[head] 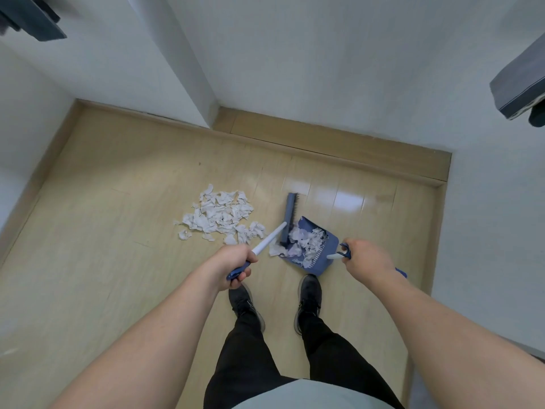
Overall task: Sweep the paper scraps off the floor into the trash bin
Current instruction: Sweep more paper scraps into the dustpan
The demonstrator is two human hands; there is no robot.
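A pile of white paper scraps (219, 215) lies on the wooden floor ahead of my feet. My left hand (234, 265) grips the white and blue handle of a broom (290, 215), whose blue head stands at the mouth of a blue dustpan (331, 240). Several scraps (306, 245) lie inside the dustpan and at its lip. My right hand (364, 261) grips the dustpan's upright handle. No trash bin is in view.
White walls and a wooden skirting board (324, 143) close the floor in on the left, far side and right. A grey cushioned edge (519, 84) juts in at the upper right, a dark object (32, 19) at the upper left. My black shoes (308, 299) stand behind the dustpan.
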